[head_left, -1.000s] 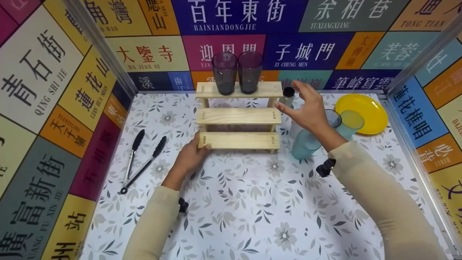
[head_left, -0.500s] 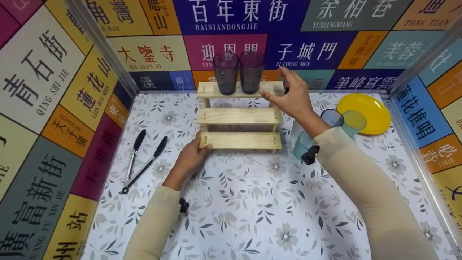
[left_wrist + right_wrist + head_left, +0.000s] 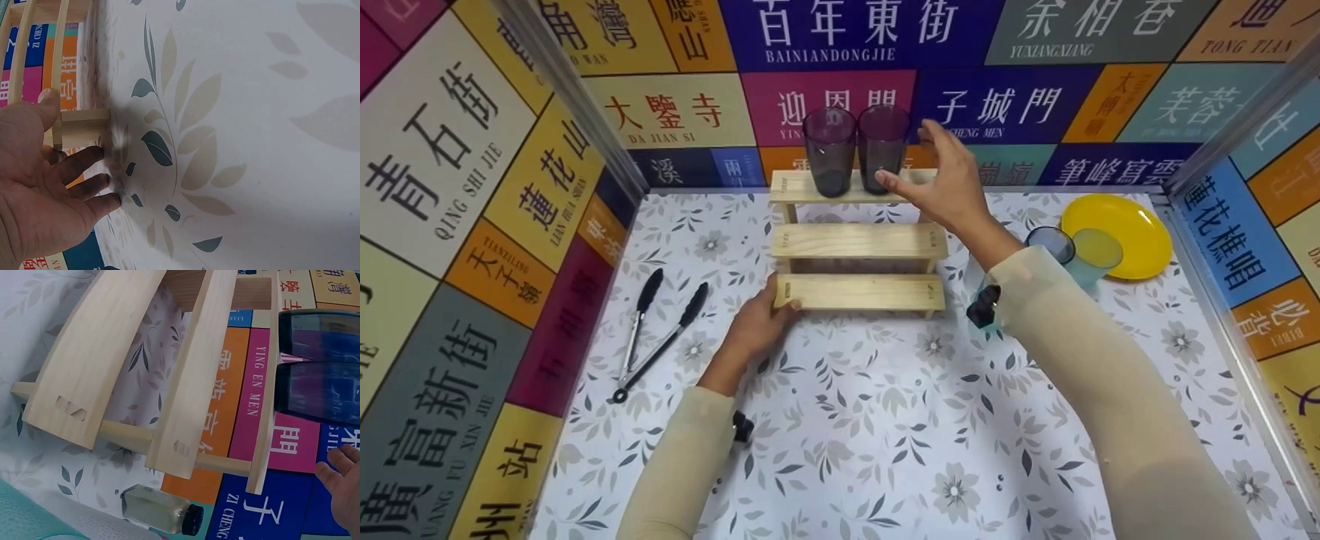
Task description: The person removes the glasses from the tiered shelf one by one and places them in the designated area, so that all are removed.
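A three-tier wooden stand (image 3: 859,241) rises in steps toward the back wall. On its top step two dark purple tumblers (image 3: 830,154) stand upright side by side. My left hand (image 3: 761,322) grips the left end of the lowest step, thumb on top; in the left wrist view, the other fingers (image 3: 84,163) reach below the board. My right hand (image 3: 949,180) is beside the right tumbler (image 3: 883,150), thumb and fingers spread. Its thumb overlaps that glass in the head view, while the right wrist view has a gap between fingertips (image 3: 329,472) and glass.
Right of the stand are clear tinted glasses (image 3: 1050,245), partly behind my right sleeve, and a yellow plate (image 3: 1117,236). A small black-capped bottle (image 3: 160,509) stands by the stand's right side. Black-tipped tongs (image 3: 660,341) lie spread at the left. Printed panels enclose the table's back and sides.
My right hand has moved left and slightly up, from over the capped bottle to beside the right purple tumbler. The left hand keeps its place on the stand.
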`<control>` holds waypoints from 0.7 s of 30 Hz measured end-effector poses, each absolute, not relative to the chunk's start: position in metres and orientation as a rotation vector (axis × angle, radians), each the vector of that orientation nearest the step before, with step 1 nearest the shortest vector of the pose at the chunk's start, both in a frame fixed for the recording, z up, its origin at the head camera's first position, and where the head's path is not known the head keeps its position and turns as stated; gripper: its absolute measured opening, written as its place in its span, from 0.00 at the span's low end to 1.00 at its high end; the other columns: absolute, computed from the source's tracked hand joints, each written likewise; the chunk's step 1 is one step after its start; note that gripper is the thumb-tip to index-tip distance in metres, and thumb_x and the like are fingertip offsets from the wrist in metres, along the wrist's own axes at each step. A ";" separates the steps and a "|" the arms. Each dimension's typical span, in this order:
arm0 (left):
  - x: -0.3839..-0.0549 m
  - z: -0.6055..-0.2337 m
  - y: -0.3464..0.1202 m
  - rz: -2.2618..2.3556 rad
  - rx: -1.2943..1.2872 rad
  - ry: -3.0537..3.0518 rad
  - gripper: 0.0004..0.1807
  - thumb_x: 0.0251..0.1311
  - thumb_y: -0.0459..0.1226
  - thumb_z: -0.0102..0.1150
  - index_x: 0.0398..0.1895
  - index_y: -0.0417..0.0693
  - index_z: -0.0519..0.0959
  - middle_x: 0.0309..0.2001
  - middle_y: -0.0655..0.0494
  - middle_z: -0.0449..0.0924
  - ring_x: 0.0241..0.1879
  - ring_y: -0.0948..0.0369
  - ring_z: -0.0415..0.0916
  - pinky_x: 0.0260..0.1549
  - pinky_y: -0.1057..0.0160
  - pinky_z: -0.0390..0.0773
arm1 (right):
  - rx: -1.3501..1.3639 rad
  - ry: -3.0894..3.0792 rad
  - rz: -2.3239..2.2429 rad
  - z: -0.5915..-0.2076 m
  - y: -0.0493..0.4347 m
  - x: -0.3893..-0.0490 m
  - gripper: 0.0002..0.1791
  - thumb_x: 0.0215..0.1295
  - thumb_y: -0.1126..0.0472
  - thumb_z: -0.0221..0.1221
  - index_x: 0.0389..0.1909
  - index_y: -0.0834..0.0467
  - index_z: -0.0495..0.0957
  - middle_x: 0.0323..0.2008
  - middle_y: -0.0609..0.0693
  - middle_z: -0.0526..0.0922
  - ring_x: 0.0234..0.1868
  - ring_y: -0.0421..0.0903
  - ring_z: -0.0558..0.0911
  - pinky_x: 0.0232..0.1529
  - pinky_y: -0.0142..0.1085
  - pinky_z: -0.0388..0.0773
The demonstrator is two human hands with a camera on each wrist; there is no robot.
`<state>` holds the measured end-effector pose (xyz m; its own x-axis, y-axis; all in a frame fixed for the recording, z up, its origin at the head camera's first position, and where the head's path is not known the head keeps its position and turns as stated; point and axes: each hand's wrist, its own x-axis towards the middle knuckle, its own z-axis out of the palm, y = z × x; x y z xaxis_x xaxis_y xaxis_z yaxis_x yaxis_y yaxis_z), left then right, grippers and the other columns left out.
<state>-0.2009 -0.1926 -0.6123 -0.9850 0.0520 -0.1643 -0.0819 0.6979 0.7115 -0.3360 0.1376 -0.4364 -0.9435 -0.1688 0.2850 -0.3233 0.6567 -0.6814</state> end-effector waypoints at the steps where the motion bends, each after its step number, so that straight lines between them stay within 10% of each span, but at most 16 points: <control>1: -0.201 -0.612 -0.192 1.160 -0.022 2.737 0.48 0.83 0.57 0.56 0.92 0.47 0.49 0.82 0.33 0.67 0.80 0.35 0.68 0.81 0.38 0.67 | 0.401 -2.683 1.153 -0.435 0.136 -0.336 0.64 0.59 0.26 0.75 0.88 0.54 0.61 0.79 0.55 0.75 0.81 0.53 0.72 0.84 0.51 0.67; 21: -0.201 -0.614 -0.194 1.178 -0.014 2.749 0.46 0.82 0.56 0.57 0.92 0.47 0.51 0.81 0.32 0.70 0.78 0.34 0.70 0.79 0.36 0.69 | 0.339 -2.675 1.246 -0.422 0.104 -0.360 0.56 0.60 0.32 0.78 0.81 0.57 0.69 0.69 0.55 0.83 0.67 0.52 0.82 0.70 0.46 0.79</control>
<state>-0.2008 -0.1942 -0.6143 -0.9887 0.0507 -0.1412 -0.0673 0.6914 0.7193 -0.3596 0.1040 -0.4220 -0.9595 -0.1323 0.2488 -0.2756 0.6249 -0.7304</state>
